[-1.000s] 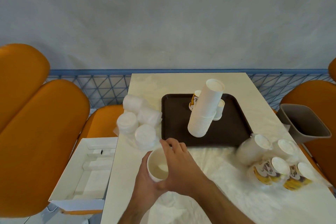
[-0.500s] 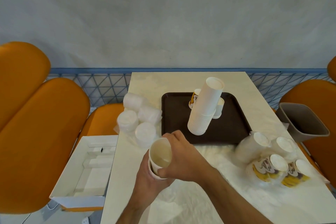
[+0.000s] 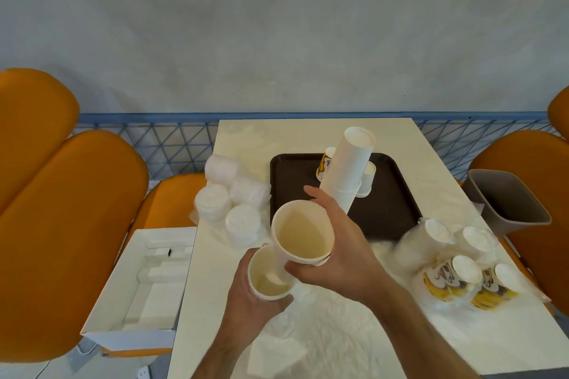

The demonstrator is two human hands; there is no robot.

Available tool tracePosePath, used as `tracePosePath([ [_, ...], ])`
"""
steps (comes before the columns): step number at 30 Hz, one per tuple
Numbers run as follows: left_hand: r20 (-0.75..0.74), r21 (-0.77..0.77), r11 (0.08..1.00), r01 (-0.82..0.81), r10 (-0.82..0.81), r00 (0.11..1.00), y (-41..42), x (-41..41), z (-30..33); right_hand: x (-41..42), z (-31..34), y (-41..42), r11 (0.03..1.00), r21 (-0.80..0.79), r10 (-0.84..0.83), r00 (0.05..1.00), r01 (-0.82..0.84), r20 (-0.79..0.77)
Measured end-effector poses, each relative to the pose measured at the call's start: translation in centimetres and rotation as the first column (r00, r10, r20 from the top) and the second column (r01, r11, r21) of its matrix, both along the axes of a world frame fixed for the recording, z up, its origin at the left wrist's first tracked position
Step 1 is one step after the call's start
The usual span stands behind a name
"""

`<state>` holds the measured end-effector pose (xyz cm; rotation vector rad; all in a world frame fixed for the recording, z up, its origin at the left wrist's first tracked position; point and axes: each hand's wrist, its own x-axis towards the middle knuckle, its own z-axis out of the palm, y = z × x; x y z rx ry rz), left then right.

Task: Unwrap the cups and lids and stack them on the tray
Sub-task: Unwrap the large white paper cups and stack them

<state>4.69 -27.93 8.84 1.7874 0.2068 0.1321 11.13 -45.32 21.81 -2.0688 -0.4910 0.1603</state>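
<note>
My right hand [image 3: 335, 243] grips a white paper cup [image 3: 301, 232] by its rim and side, lifted above the table. Just below it my left hand [image 3: 249, 308] holds the remaining nested cups [image 3: 268, 281] from underneath. A dark brown tray [image 3: 385, 212] lies beyond, bearing a tall leaning stack of white cups [image 3: 349, 169] and a few printed cups behind it. Wrapped lid stacks [image 3: 231, 203] lie left of the tray. Wrapped sleeves of cups [image 3: 458, 264] lie on the table at the right.
Crumpled clear wrapping [image 3: 323, 329] covers the near table. A grey bin [image 3: 508, 203] stands at the right edge. An open white box [image 3: 141, 283] sits on an orange seat to the left. Orange chairs [image 3: 61, 209] flank the table.
My right hand has pulled one cup up and out of the nested cups in my left hand and raised it toward the tray.
</note>
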Motion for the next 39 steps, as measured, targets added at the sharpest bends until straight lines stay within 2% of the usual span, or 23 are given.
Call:
tracePosePath([
  [2, 0.001, -0.007, 1.0, 0.006, -0.006, 1.0, 0.0, 0.0, 0.0, -0.2, -1.2, 0.0, 0.994, 0.098, -0.053, 0.998, 0.056, -0.028],
  [5, -0.003, -0.013, 1.0, 0.005, -0.005, 1.0, 0.0, 0.0, -0.2, -0.3, -2.5, 0.4, 0.983, 0.164, -0.074, 0.996, 0.081, -0.048],
  [9, 0.0, -0.03, 1.0, 0.0, 0.0, 1.0, -0.1, -0.1, -0.2, -0.7, -5.0, 1.5, 0.978, 0.179, -0.094, 0.993, 0.105, -0.071],
  [12, -0.011, -0.054, 0.999, -0.009, 0.008, 1.0, -0.1, 0.0, -0.2, -1.1, -7.0, 2.3, 0.98, 0.155, -0.099, 0.984, 0.121, -0.146],
  [17, -0.007, -0.073, 0.997, 0.003, -0.003, 1.0, -0.1, 0.1, -0.1, -1.0, -6.9, 2.6, 0.964, 0.223, -0.1, 0.973, 0.147, -0.21],
  [20, 0.01, -0.033, 0.999, 0.02, -0.019, 1.0, 0.1, 0.0, -0.2, 0.1, -5.5, 1.6, 0.935, 0.31, -0.126, 0.977, 0.175, -0.171],
  [24, -0.001, 0.006, 1.0, 0.01, -0.01, 1.0, 0.1, 0.1, -0.7, 1.3, -3.0, -0.7, 0.918, 0.293, -0.25, 0.963, 0.268, -0.097],
  [29, 0.006, 0.035, 0.999, 0.003, -0.003, 1.0, 0.1, 0.2, -0.9, 1.9, -0.5, -3.8, 0.857, 0.361, -0.379, 0.924, 0.368, -0.04],
  [33, 0.008, 0.047, 0.999, -0.002, 0.001, 1.0, 0.0, 0.1, -0.6, 2.1, 1.1, -6.0, 0.844, 0.299, -0.469, 0.883, 0.445, 0.01],
  [39, 0.0, 0.056, 0.998, -0.009, 0.01, 1.0, 0.0, 0.1, -0.8, 3.1, 2.9, -7.8, 0.845, -0.029, -0.529, 0.842, 0.534, 0.106],
])
